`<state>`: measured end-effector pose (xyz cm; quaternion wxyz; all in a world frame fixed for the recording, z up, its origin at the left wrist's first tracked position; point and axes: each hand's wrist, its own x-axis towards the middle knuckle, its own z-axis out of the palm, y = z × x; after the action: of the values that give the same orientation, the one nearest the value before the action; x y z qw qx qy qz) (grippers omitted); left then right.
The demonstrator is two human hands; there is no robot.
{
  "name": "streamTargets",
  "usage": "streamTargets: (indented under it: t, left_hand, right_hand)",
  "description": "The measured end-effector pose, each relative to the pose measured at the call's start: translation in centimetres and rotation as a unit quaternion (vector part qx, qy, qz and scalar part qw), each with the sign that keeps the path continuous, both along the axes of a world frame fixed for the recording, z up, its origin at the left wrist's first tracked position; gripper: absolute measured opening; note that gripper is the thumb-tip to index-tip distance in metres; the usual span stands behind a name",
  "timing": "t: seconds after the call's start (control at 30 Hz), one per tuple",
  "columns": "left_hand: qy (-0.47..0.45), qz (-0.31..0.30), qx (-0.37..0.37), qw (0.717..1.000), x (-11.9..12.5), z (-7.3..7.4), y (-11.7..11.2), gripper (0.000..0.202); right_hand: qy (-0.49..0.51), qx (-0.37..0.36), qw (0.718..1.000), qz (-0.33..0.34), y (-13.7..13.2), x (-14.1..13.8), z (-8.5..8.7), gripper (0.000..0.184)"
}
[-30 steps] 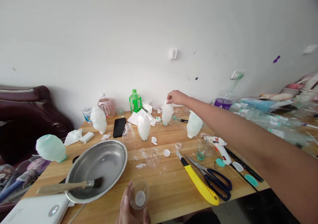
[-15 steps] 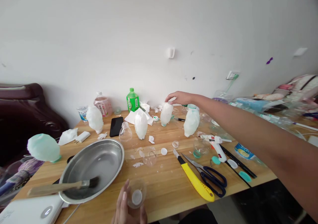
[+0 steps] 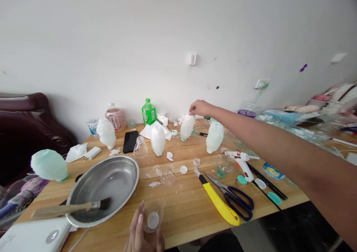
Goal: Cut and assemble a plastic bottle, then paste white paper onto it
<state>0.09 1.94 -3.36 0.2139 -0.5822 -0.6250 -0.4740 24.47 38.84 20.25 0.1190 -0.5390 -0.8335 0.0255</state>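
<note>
My left hand (image 3: 141,231), at the table's front edge, has its fingers curved round a clear plastic bottle piece (image 3: 153,211) with a white round cap or disc showing inside it. My right hand (image 3: 199,108) reaches across to the back of the table. Its fingertips are pinched at the top of a white paper-covered bottle piece (image 3: 187,127), which stands upright. Similar white-covered pieces stand nearby: one in the middle (image 3: 158,140), one to the right (image 3: 214,137) and one to the left (image 3: 106,133).
A metal basin (image 3: 131,190) with a brush (image 3: 64,210) across it sits left of my left hand. A yellow utility knife (image 3: 220,203), scissors (image 3: 240,203) and a glue gun (image 3: 245,166) lie on the right. A phone (image 3: 130,142) and a green bottle (image 3: 149,112) are farther back.
My right hand has lifted its wrist slightly and drawn its fingers together at the top of the white-covered piece. My left hand holds the clear piece almost unmoved.
</note>
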Motion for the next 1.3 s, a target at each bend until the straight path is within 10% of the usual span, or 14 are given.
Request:
streamTargets:
  t: [1.3]
  left_hand:
    - [-0.009,-0.013,-0.042,0.999,0.2,1.0,-0.7,0.041]
  right_hand:
    - [-0.008,0.106,0.991,0.078,-4.5,-1.8,1.0,0.028]
